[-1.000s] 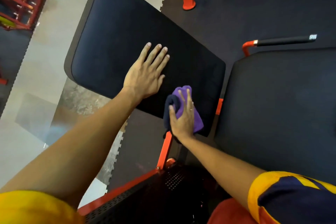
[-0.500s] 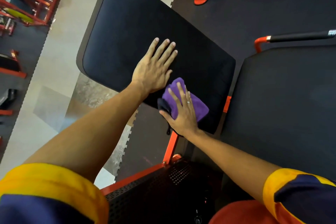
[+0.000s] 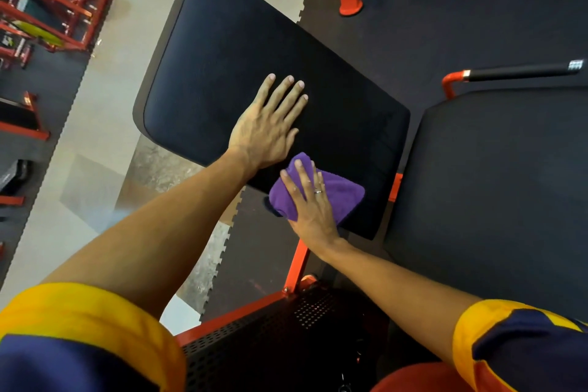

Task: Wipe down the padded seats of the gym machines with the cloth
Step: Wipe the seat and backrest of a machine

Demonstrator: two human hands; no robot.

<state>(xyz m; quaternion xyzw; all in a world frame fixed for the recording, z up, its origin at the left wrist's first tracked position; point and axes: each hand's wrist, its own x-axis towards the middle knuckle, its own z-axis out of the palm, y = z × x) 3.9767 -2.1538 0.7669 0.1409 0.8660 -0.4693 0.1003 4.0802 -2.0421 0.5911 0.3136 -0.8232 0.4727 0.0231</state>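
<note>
Sliding since a second ago, the right hand [image 3: 313, 207] has spread the folded purple microfibre cloth [image 3: 345, 194] flatter on the near edge of the black padded seat [image 3: 222, 57], its grip wide, with straight fingers pressing. The left hand [image 3: 264, 130] lies flat just beside it, grip wide, holding nothing.

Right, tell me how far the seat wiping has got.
Done: nothing I can confirm, since no pad shows a visibly wiped patch. In hand: the right hand presses the purple cloth flat on the near corner of the long pad, while the left hand lies flat on that pad beside it. Left: probably the far stretch of the long pad, and the second pad to the right, which has no cloth on it.
</note>
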